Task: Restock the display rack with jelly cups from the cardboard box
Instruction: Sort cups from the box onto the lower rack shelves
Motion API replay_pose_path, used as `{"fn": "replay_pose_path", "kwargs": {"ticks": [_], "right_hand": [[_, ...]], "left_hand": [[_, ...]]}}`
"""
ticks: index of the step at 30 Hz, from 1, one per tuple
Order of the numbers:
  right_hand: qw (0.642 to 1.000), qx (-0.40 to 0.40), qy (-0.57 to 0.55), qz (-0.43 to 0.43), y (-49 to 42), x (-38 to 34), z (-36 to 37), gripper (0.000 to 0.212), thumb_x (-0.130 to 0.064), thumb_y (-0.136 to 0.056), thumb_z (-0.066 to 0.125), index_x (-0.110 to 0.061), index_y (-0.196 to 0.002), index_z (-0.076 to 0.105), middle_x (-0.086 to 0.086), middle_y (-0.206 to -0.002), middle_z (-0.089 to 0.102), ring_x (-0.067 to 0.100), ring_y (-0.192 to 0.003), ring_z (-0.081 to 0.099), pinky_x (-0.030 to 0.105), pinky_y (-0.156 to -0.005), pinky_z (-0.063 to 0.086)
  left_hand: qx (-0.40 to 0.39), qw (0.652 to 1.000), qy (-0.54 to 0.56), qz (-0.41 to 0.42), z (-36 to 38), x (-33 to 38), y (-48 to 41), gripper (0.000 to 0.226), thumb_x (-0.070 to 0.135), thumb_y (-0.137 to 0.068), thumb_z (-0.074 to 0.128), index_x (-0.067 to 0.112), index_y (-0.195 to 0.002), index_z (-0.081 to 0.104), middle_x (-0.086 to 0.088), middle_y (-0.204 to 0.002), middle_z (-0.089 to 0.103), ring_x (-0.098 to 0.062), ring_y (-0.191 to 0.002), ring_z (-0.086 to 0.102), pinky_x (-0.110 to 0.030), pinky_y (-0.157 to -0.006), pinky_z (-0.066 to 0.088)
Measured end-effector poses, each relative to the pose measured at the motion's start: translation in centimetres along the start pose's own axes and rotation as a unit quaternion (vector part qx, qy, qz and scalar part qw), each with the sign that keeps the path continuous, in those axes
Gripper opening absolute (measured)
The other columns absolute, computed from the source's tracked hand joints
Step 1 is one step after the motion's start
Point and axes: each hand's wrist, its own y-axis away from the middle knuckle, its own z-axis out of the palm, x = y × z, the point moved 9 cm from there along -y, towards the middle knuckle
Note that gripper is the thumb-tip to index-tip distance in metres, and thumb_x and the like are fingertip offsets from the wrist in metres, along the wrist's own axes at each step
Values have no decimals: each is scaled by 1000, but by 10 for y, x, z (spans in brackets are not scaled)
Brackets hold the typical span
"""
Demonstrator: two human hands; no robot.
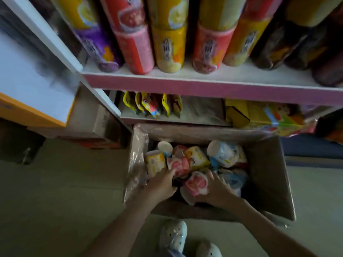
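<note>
Best lifted straight up out of the open brown cardboard box on the floor: right hand clamped round a pink-printed plastic jelly cup, left hand with fingers closing on another pink cup.

jelly cups in cardboard box, display rack behind

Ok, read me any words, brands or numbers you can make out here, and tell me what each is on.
None is legible.
Tall cylindrical snack tubes on the pink-edged shelf: printed labels, blurred.
Pink-and-white jelly cup in the right hand: print unreadable.
Brown cardboard box: no visible text.
</note>
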Motion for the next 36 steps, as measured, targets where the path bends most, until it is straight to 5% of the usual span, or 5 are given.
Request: {"fn": "replay_pose_path", "kwargs": {"ticks": [9,12,18,26,36], "right_hand": [[988,96,114,-51,-47,2,62,71,-56,-82,31,0,-119,53,23,-105,53,40,-92,55,51,-79,51],[979,166,-6,-117,-28,-10,32,73,-39,-59,68,4,-114,47,18,-99,48,37,-90,52,50,-81,51],[954,153,-177,-188,12,-18,-14,89,-34,-60,79,-4,-130,34,1,-115,35,14,-110,37,31,-96,41],[974,52,-76,206,-18,131,24,130,-57,-58,81,-19,-149,-3,20,-152,2,40,-140,13,50,-113,22],[948,242,-175,112,0,103,-2,76,-42,-69,81,-16,-132,49,18,-138,24,39,-122,42,35,-101,41]], "left_hand": [[-71,993,77,-47,58,-13,-38,67,52,-85,56,32,-144,29,6,-145,40,-20,-128,42,-36,-103,39],[-110,933,318,-123,59,-13,-36,88,75,-67,64,40,-141,34,16,-143,40,-16,-134,37,-37,-109,32],[-71,922,360,-124,53,4,-27,118,53,-61,82,31,-150,7,9,-143,36,-18,-131,39,-35,-108,35],[-52,848,520,-90,51,19,-29,103,44,-47,83,55,-130,23,5,-139,37,-26,-122,50,-51,-95,49],[23,830,555,-49,8,10,6,89,28,-51,84,38,-127,38,-1,-125,55,-23,-113,59,-50,-91,52]]}}
